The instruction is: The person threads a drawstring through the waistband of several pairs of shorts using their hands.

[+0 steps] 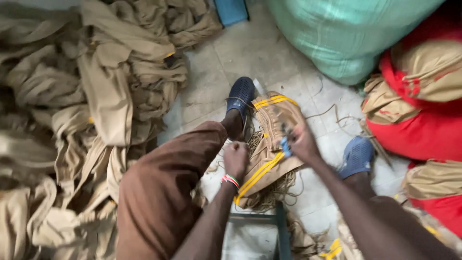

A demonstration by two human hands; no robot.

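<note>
1. Your left hand [236, 159], centre of the frame, is closed in a fist on the near edge of the tan garment with yellow stripes [269, 144]. A striped wristband [230, 180] sits on that wrist.
2. Your right hand [301, 141], just right of centre, is curled round a small blue tool [286, 147], pressed to the garment's upper part. Whether it is a cutter or a clip you cannot tell; the tip is hidden.
3. The garment lies between your knees over a tangle of loose cord [274, 190], above the blue stool frame [279, 226] at lower centre.
4. Your blue shoes [240, 94] flank it on the tiled floor [231, 53].
5. Surroundings: heap of tan cloth [72, 110] fills the left side; green sack [346, 33] upper right; red bundles [423, 130] at the right edge.
6. Risks, as judged: the tool sits close to your left fingers, so a slip along the taut fabric could nick them or the cloth. The cord beneath could snag the garment or catch on your shoe. Loose grip on the near edge would let the fabric slacken and bunch.
</note>
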